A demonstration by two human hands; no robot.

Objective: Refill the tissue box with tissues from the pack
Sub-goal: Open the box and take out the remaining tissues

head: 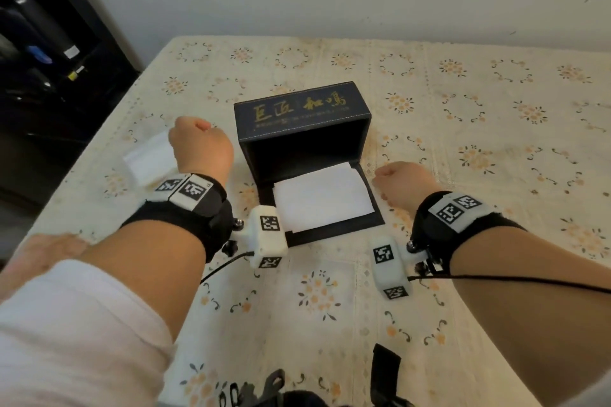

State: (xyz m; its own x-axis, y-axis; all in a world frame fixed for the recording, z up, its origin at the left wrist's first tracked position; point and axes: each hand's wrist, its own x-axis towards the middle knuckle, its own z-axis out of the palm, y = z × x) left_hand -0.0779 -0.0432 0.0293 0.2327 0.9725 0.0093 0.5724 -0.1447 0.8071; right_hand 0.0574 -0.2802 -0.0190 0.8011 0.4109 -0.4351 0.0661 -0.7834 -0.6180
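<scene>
A dark blue tissue box (302,116) with gold lettering lies on its side at the table's middle, its open mouth facing me. Its flap (334,231) lies flat on the cloth with a white stack of tissues (322,198) resting on it. The tissue pack (150,158), white and clear-wrapped, lies left of the box. My left hand (201,149) hovers over the pack's right end with fingers curled into a fist; whether it grips the pack I cannot tell. My right hand (401,183) rests as a fist on the cloth just right of the flap, holding nothing.
The table (463,109) wears a cream cloth with orange flower prints and stands against a white wall. A dark shelf unit (43,53) stands to the left past the table's edge. Black straps (383,373) lie at the near edge. Both wrists carry black bands with white marker blocks.
</scene>
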